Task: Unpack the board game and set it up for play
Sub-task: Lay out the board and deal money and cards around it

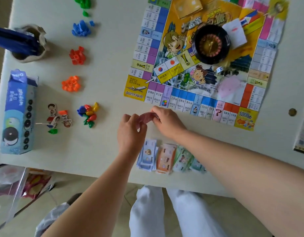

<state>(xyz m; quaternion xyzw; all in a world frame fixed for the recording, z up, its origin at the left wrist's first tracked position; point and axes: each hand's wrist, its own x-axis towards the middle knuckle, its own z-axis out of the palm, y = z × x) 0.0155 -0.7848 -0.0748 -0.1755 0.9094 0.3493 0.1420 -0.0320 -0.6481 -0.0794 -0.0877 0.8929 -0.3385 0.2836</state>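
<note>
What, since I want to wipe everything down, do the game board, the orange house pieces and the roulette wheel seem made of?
Game board: thin printed paper, matt; fold creases cross it and its edges lie wavy.
Orange house pieces: likely moulded plastic, with bright uniform colour and a slight shine.
Roulette wheel: probably hard black plastic, glossy, with highlights on its rim.

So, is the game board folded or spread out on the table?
Spread out: the board lies open and flat on the table, with the roulette wheel resting on it.
</note>
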